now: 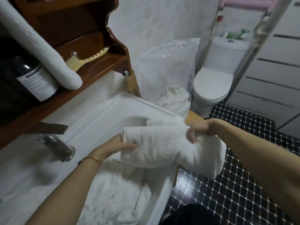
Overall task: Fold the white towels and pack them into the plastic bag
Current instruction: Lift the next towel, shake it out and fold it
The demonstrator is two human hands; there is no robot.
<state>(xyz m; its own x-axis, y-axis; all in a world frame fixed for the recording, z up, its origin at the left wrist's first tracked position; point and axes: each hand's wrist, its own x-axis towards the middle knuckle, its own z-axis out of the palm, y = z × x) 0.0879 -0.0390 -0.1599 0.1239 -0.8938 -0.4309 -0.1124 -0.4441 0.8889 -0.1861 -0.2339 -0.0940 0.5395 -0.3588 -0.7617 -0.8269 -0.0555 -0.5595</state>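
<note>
Above the sink [100,109], folded towel [162,148] with left grip [125,144] and right grip [197,129] each clamped on one end; plastic bag [167,65] beyond the sink.

Plastic bag [167,69] between sink [103,111] and toilet [215,78]

Home bathroom: toilet [215,75], sink [103,114].

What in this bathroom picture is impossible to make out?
Head view only:
What the plastic bag holds, and where it opens: cloudy film and glare hide both.
Fingers of the left hand: tucked under the folded towel.
How many loose towels lie in the sink: they are heaped and cut off by the bottom edge.
Print on the bottle: too small and blurred.
</note>
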